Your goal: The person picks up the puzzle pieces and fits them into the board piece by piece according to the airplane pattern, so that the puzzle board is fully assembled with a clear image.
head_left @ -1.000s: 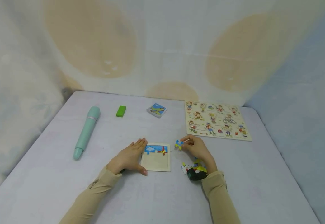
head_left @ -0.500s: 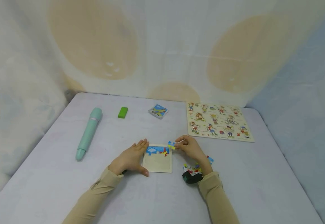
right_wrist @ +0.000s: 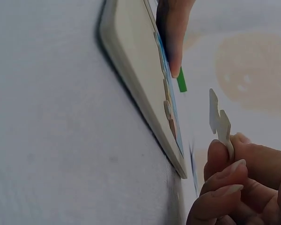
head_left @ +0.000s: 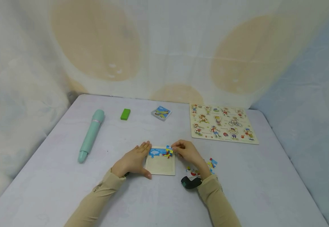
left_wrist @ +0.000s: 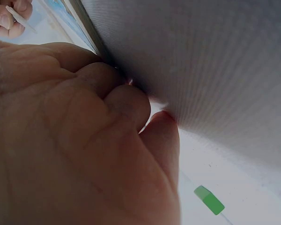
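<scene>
A small wooden puzzle tray [head_left: 160, 166] lies on the table, with blue sky pieces [head_left: 154, 152] fitted along its far side. My left hand [head_left: 131, 161] rests flat along the tray's left edge, fingers straight and thumb spread toward the near corner. Between thumb and fingertips, my right hand [head_left: 189, 153] pinches a blue-and-yellow jigsaw piece [head_left: 169, 148], which overlaps the tray's far right corner. In the right wrist view this jigsaw piece [right_wrist: 220, 121] is tilted and stands apart from the tray [right_wrist: 131, 70]. Loose jigsaw pieces [head_left: 212, 163] lie beside my right wrist, partly hidden by it.
Toward the back lie a green block [head_left: 125, 114] and a square airplane picture puzzle [head_left: 161, 113]. A large board with figures of children [head_left: 224, 124] occupies the back right. On the left is a mint-green microphone-shaped stick [head_left: 91, 135]. A fabric backdrop [head_left: 178, 47] encloses the table.
My right hand has carried the jigsaw piece left from beside the tray to over its far right corner, and the piece has turned. My left hand has stayed at the tray's edge.
</scene>
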`<state>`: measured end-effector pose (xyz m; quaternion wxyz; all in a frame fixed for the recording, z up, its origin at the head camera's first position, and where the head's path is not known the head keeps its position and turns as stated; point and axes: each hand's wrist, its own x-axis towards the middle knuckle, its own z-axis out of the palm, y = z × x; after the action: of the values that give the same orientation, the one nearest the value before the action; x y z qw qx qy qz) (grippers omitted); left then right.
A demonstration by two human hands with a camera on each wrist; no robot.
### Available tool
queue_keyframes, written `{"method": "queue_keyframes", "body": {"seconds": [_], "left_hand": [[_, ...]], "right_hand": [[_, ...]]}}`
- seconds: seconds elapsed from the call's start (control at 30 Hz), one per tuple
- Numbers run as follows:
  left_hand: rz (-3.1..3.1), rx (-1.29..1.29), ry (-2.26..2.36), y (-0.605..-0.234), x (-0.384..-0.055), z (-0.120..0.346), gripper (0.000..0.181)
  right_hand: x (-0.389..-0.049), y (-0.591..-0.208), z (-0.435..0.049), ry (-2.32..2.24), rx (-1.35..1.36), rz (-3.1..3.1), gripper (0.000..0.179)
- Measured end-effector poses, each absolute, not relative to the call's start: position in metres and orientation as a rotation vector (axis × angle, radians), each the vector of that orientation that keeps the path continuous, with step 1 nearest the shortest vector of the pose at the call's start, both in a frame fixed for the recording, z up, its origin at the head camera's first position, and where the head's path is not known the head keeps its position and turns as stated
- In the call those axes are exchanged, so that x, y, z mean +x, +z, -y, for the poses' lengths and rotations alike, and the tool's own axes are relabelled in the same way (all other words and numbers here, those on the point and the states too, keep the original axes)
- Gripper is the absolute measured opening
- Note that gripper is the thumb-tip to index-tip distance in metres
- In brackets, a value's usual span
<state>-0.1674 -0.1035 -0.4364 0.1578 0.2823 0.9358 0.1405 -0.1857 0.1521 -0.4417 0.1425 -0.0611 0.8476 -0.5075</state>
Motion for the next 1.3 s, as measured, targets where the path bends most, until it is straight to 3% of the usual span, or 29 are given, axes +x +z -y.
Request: {"method": "queue_keyframes", "body": {"seconds": [0.6,1.3], "left_hand": [[-2.676,0.798,0.394,-0.438,-0.168,0.103,0.127],[-2.679,0.803,0.416,-0.436,-0.167,0.104,0.126]], "right_hand": [[-0.182,-0.439,-0.129,-1.431,-0.389,-2.398,0.019],[-0.176,-0.443,-0.098,-1.338,-0.341,-2.388,0.014]]}}
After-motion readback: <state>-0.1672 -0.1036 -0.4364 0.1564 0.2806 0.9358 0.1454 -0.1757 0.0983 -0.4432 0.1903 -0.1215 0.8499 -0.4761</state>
